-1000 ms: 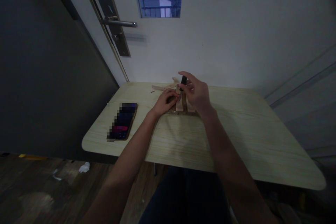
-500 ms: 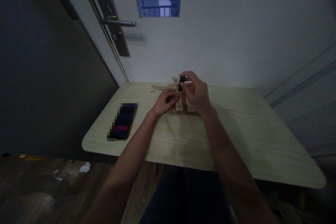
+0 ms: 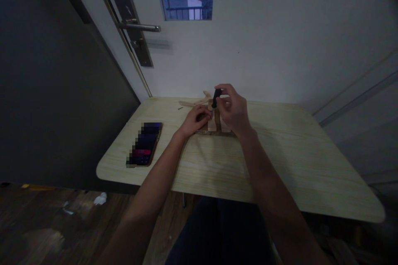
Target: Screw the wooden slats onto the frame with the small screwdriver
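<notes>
A small wooden assembly (image 3: 216,126) of thin flat pieces stands near the far middle of the pale wooden table (image 3: 280,165). My left hand (image 3: 194,120) rests against its left side, fingers curled on a wooden piece. Above the assembly, my right hand (image 3: 233,107) pinches a small black tool (image 3: 215,97) by its handle, tip pointing down at the wood. The light is dim and what the tool touches is hidden by my fingers.
Loose wooden sticks (image 3: 194,102) lie at the table's far edge by the wall. A phone (image 3: 144,149) lies at the left of the table. A door with a metal handle (image 3: 138,27) stands at the left. Crumpled paper (image 3: 100,198) lies on the floor.
My right hand has shifted slightly left and turned the black tool between its fingers. My left hand has stayed on the wooden assembly.
</notes>
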The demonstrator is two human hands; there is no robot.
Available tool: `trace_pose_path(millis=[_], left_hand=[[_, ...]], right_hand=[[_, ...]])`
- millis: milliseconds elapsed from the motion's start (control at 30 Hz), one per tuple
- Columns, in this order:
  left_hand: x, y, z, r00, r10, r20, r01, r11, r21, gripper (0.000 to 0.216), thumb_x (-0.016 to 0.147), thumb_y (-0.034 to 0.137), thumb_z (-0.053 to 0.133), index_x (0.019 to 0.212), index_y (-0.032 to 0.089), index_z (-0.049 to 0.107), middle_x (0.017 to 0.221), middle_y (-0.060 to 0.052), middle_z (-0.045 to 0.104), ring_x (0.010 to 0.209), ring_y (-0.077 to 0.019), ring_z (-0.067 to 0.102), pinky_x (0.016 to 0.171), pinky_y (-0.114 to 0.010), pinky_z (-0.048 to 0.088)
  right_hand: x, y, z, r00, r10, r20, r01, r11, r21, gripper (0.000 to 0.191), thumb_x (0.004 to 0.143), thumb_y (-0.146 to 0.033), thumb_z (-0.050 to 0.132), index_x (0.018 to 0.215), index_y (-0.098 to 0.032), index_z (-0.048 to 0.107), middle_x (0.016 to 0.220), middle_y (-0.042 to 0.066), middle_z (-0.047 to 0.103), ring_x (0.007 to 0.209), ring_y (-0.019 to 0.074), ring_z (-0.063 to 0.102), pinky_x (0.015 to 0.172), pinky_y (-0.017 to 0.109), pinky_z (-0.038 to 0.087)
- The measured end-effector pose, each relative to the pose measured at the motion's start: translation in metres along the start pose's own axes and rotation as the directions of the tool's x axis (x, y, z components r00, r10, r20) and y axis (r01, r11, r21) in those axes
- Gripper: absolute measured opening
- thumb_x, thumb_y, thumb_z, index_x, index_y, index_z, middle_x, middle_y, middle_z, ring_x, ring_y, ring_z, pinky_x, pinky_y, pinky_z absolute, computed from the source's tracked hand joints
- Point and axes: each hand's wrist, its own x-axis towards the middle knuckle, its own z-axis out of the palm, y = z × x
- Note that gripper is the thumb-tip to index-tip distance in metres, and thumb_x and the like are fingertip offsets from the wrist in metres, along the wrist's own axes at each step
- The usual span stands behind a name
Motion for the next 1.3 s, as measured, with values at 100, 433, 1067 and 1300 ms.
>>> trace_pose_path(millis=[100,433,1067,1300], left_hand=[[0.000,0.000,0.000,1.000,0.008,0.002,-0.008,1.000,0.004,0.013,0.093,0.030,0.062,0.087,0.019,0.066,0.100,-0.007,0.068,0.101,-0.0236,0.061,0.098,-0.042,0.047],[0.001,0.003,-0.001,1.000,-0.013,0.008,0.013,1.000,0.021,0.014,0.093,0.030,0.063,0.086,0.019,0.067,0.101,-0.008,0.069,0.101,-0.0239,0.062,0.098,-0.041,0.048],[0.001,0.000,-0.001,1.000,0.006,0.004,-0.006,1.000,-0.004,0.013,0.093,0.029,0.064,0.089,0.018,0.070,0.103,-0.008,0.068,0.104,-0.0238,0.062,0.099,-0.041,0.048],[0.002,-0.002,-0.001,1.000,0.013,0.006,-0.013,1.000,-0.024,0.015,0.093,0.031,0.064,0.088,0.018,0.071,0.104,-0.008,0.068,0.105,-0.0245,0.063,0.100,-0.042,0.048]], right_hand=[[0.001,0.002,0.000,1.000,-0.009,0.000,0.009,1.000,-0.025,0.027,0.094,-0.037,0.055,0.117,-0.026,0.061,0.107,0.006,0.071,0.072,0.0147,0.070,0.061,0.027,0.061],[0.001,0.008,-0.001,0.998,-0.058,0.009,0.059,0.994,-0.089,0.036,0.097,-0.043,0.053,0.126,-0.026,0.065,0.117,0.009,0.070,0.086,0.0186,0.071,0.070,0.032,0.065],[0.007,0.008,0.004,0.992,-0.116,0.046,0.120,0.987,-0.110,0.026,0.092,-0.038,0.065,0.114,-0.024,0.071,0.092,0.005,0.067,0.076,0.0184,0.064,0.071,0.033,0.059],[0.004,0.009,0.006,0.984,-0.143,0.104,0.149,0.987,-0.051,0.040,0.100,-0.039,0.046,0.133,-0.022,0.061,0.124,0.011,0.070,0.105,0.0226,0.069,0.093,0.040,0.059]])
